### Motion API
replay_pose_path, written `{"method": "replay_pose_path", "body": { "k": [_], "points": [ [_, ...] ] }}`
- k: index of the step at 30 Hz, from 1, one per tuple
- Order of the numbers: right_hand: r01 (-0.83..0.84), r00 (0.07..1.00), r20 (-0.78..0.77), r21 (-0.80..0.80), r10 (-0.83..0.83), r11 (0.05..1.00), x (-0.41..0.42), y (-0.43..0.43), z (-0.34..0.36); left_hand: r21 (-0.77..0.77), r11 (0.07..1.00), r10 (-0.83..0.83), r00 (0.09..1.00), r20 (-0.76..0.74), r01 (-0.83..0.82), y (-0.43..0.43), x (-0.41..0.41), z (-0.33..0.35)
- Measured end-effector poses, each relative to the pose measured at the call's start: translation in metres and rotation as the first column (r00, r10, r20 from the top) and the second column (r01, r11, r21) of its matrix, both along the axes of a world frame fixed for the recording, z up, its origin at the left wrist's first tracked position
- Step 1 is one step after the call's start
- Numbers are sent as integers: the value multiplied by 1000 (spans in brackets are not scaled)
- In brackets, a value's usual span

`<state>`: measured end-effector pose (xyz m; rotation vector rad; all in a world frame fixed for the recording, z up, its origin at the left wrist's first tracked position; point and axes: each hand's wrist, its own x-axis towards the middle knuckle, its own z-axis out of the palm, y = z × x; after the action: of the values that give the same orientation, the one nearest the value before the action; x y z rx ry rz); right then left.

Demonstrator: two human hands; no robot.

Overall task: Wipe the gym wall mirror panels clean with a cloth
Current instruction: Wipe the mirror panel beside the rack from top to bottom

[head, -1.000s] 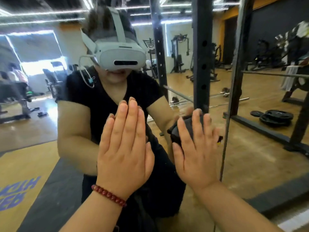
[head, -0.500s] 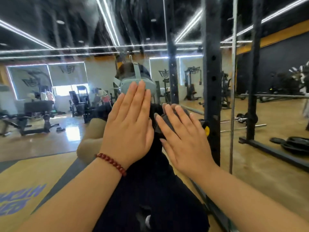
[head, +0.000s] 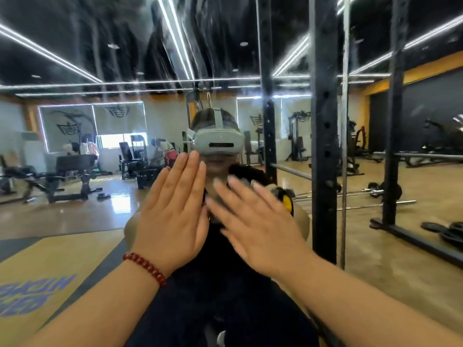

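Since half a second ago, your right hand (head: pixel 260 229) has swept the dark cloth (head: pixel 244 175) rightward. Its flat fingers press the cloth to the mirror panel (head: pixel 75 209); your left hand (head: pixel 172 214) rests open, just left. The panel's seam (head: pixel 345 151) lies right.

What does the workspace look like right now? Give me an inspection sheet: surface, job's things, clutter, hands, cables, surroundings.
Surface: mirror panel with vertical streaks across its upper part; a seam runs down at the right.
Job's things: dark cloth pressed to the glass under the right hand, mostly hidden, a yellow tag showing.
Clutter: nothing seen on the glass.
Hands: left hand flat, fingers straight, red bead bracelet at the wrist; right hand flat over the cloth, motion-blurred.
Cables: nothing seen.
Surroundings: reflected squat rack, barbell, weight plates, benches.
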<state>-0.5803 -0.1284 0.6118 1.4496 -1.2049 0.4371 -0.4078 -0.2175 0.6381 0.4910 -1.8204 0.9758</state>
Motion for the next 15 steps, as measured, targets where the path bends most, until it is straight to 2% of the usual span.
{"method": "replay_pose_path", "body": {
  "k": [4, 6, 9, 11, 15],
  "points": [
    [21, 963, 267, -191, 31, 981, 7, -11, 63, 42, 999, 11, 998, -55, -8, 2, -8, -10],
    [13, 961, 272, -196, 41, 981, 6, -10, 43, 58, 998, 4, 998, -70, 0, 4, -12, -20],
    [10, 977, 211, -100, 11, 995, 0, 2, -25, 67, 997, 25, 998, -61, -21, 5, -16, -32],
    [29, 970, 244, -78, -9, 997, -9, 11, -42, 69, 997, 42, 997, -62, -38, 4, -17, -36],
    [59, 854, 512, -271, 92, 961, -30, 11, 30, 55, 997, 48, 997, -62, -45, 6, -20, -36]
  ]
}}
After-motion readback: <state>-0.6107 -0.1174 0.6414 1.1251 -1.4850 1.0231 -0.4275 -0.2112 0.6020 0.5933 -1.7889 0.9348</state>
